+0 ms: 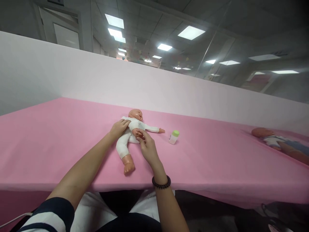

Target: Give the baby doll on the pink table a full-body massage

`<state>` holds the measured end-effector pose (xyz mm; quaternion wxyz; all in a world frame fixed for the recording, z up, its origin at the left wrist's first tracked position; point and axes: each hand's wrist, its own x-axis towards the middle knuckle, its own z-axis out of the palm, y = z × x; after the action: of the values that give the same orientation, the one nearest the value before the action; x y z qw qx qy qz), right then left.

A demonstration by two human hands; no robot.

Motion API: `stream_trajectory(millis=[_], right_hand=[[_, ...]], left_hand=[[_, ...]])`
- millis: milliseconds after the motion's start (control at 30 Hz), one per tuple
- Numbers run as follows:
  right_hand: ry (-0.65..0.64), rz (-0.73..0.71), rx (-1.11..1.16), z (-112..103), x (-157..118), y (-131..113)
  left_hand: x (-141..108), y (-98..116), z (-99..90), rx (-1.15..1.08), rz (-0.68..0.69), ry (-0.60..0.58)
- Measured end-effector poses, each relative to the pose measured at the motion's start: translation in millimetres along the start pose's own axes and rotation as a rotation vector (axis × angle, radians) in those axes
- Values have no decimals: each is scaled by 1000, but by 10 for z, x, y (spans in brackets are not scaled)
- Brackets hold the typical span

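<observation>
Baby doll (134, 126) is lying on its back on a pink-covered table (60, 151), its head pointing away from the person and its feet toward the near table edge, and it is wearing a white bodysuit (122, 146). The left hand (118, 128) is resting open across the doll's side, fingers lightly curved over the white fabric and not visibly gripping it. The right hand (147, 147) is half closed, its fingertips (142, 137) pinching a raised peach limb (136, 132) over the doll's middle, though whether that limb ends in a foot or a hand is hard to tell at this size. One doll arm is stretching out sideways, and a small bottle with a green cap (174, 137) is sitting near its hand without touching it. A beaded bracelet (161, 182) is circling the right wrist, while a navy-and-white striped sleeve (45, 216) is covering the left upper arm. Toward the far right, a second doll (263, 132) is lying on the same table, with another person's forearm (291, 152) reaching across it, and a white wall (120, 84) is running along the table's far side
</observation>
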<state>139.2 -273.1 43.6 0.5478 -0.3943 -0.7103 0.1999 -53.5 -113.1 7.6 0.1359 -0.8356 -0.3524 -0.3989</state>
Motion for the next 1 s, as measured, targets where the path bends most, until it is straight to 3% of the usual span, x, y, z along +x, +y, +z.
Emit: stream_trajectory(millis=[100, 233, 400, 567, 700, 833, 933, 1000], right_hand=[[-8, 37, 110, 85, 45, 53], [-55, 187, 389, 50, -81, 11], [-36, 241, 497, -154, -431, -66], [-69, 228, 418, -398, -802, -48], [-141, 266, 342, -517, -1046, 27], [-110, 296, 334, -557, -1160, 104], [-124, 254, 327, -563, -1092, 64], [-139, 226, 324, -551, -970, -3]], left_hand=[[-15, -21, 0, 48, 48, -47], [-38, -76, 31, -15, -88, 63], [-44, -186, 70, -296, -447, 295], [-81, -521, 60, -538, -928, 615], [-210, -845, 4, -704, -1305, 622], [-302, -995, -65, -781, -1357, 588], [-260, -941, -99, -777, -1318, 647], [-182, -833, -114, -772, -1219, 698]])
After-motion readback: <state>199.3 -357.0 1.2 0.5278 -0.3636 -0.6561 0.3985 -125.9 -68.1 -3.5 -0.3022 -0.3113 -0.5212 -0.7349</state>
